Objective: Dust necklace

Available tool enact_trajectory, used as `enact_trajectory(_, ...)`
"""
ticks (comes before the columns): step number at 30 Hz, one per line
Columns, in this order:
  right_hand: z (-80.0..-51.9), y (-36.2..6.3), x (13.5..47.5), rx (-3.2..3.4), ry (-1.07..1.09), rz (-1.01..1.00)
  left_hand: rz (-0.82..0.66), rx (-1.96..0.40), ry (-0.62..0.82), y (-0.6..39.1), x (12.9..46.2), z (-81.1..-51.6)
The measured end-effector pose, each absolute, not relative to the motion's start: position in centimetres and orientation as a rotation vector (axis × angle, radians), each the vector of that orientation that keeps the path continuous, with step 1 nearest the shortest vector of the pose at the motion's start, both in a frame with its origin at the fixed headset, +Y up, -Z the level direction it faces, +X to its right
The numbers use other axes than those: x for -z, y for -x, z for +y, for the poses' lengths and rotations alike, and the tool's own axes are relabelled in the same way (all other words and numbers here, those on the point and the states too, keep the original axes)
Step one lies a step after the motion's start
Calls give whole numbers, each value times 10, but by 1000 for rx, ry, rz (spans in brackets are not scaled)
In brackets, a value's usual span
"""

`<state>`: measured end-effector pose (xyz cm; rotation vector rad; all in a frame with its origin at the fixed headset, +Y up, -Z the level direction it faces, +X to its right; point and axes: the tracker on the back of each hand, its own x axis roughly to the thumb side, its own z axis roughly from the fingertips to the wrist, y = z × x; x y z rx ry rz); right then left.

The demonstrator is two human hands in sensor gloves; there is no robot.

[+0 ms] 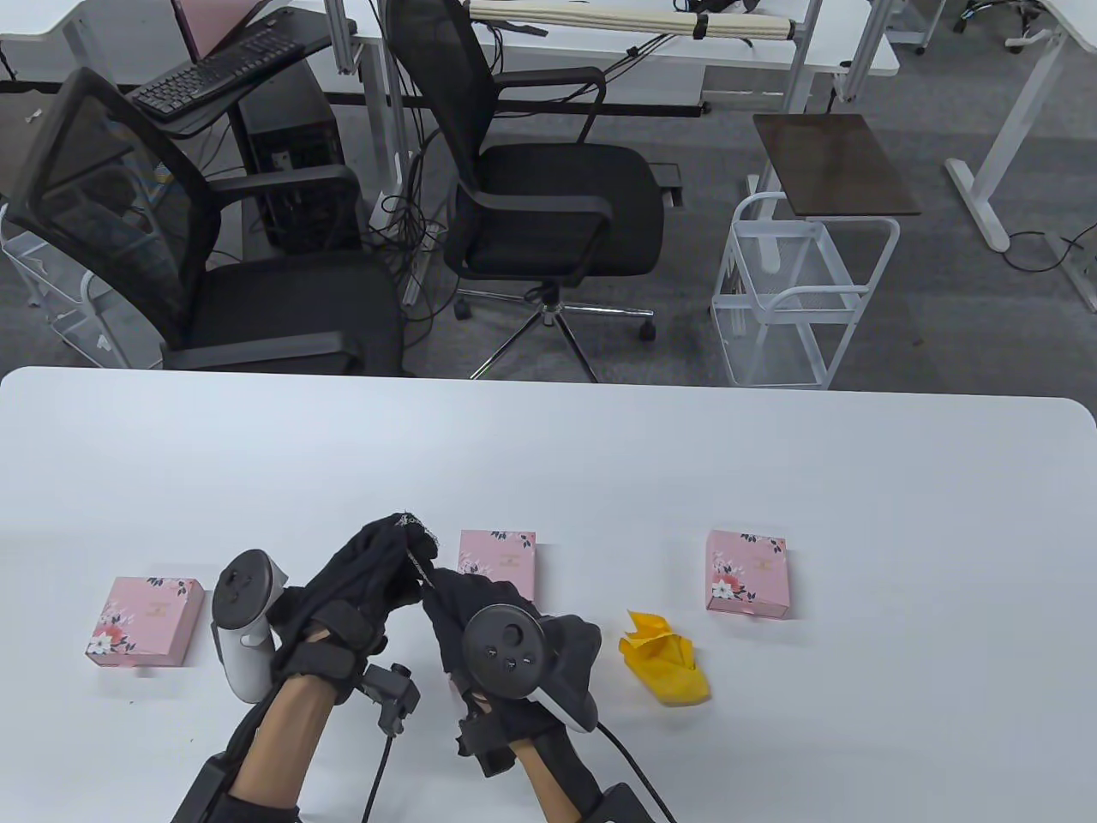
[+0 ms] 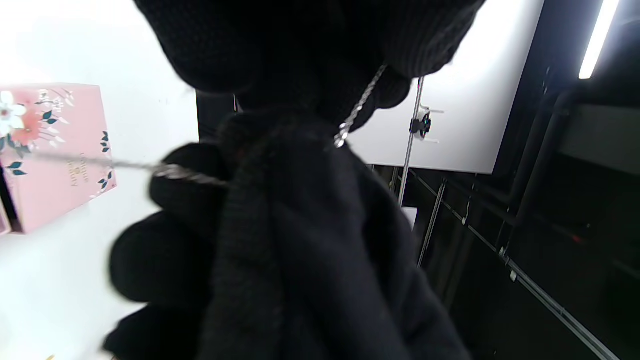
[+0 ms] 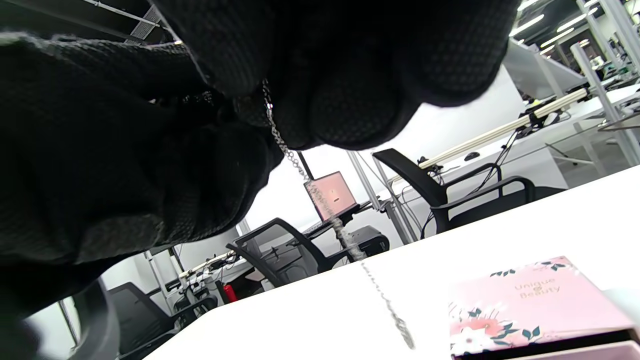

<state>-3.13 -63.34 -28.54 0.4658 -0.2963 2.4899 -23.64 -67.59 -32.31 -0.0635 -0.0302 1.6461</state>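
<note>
While my left hand [image 1: 364, 570] pinches the necklace [image 1: 417, 557] up high, the chain slants down toward 5 o'clock into my right hand [image 1: 480, 613], which pinches its low end; the yellow cloth [image 1: 667, 658] lies at 3 o'clock, nearer my right.

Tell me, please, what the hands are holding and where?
Both hands, left hand and right hand, pinch the thin necklace chain along its length, stretched between their fingers.

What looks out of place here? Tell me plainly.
Little stands out. The yellow cloth lies crumpled and unused on the table while both hands hold the necklace chain. The middle pink box looks slightly open.
</note>
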Motion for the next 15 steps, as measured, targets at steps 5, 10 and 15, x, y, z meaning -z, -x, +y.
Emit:
enact_trajectory(5,-636,37,285,-2454,-503,-223,7,-1577,-36,251,322,-668)
enact_trajectory(10,-639,41,284,-2421,-533,-189,-6,-1517,-92,255,321,-662)
enact_trajectory(15,-644,43,286,-2438,-532,-169,-55,-1549,-59,257,322,-659)
